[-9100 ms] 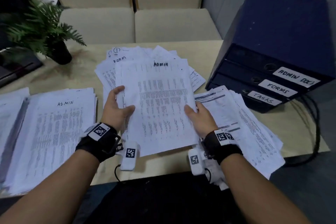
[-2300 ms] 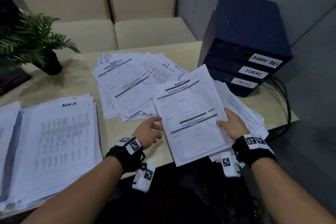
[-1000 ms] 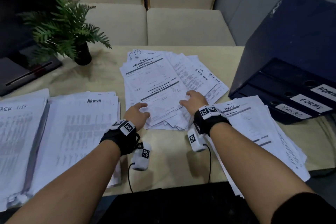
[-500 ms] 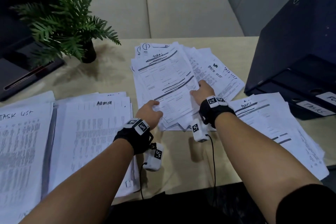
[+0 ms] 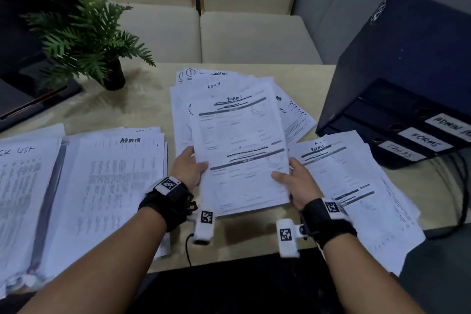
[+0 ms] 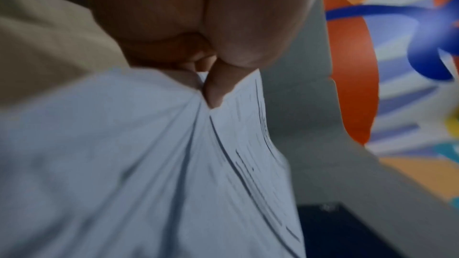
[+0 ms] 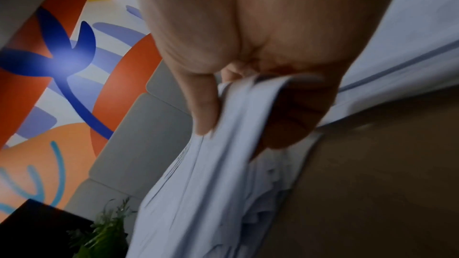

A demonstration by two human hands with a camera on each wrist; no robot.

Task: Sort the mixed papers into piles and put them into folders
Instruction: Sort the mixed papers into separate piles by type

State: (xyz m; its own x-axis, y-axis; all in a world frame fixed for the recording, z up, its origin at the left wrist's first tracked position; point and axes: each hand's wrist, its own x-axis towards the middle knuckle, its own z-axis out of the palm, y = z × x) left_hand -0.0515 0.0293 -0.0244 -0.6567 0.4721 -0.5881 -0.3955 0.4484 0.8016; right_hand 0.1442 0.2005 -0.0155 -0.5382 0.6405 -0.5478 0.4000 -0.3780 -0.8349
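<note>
A thin set of sheets headed FORMS (image 5: 242,150) is lifted off the mixed pile (image 5: 193,89) at the table's middle. My left hand (image 5: 190,169) pinches its left edge, thumb on top (image 6: 216,85). My right hand (image 5: 293,181) grips its lower right edge, thumb above and fingers under the sheets (image 7: 238,134). Sorted piles lie around: a TASK LIST pile (image 5: 23,186) far left, an ADMIN pile (image 5: 117,181) beside it, a FORMS pile (image 5: 351,186) on the right. Three dark folders labelled ADMIN DOCS, FORMS (image 5: 423,139) and TASKS are stacked at the right.
A potted fern (image 5: 86,41) stands at the back left of the tan table (image 5: 142,109), next to a dark flat device (image 5: 30,102). Beige seat cushions (image 5: 254,38) lie behind the table. A black cable (image 5: 461,201) hangs over the right edge.
Both hands have taken the top FORMS sheets and lifted them toward me off the mixed pile. An ADMIN sheet now shows beneath. Earlier an ADMIN sheet, then a FORMS sheet, were handled.
</note>
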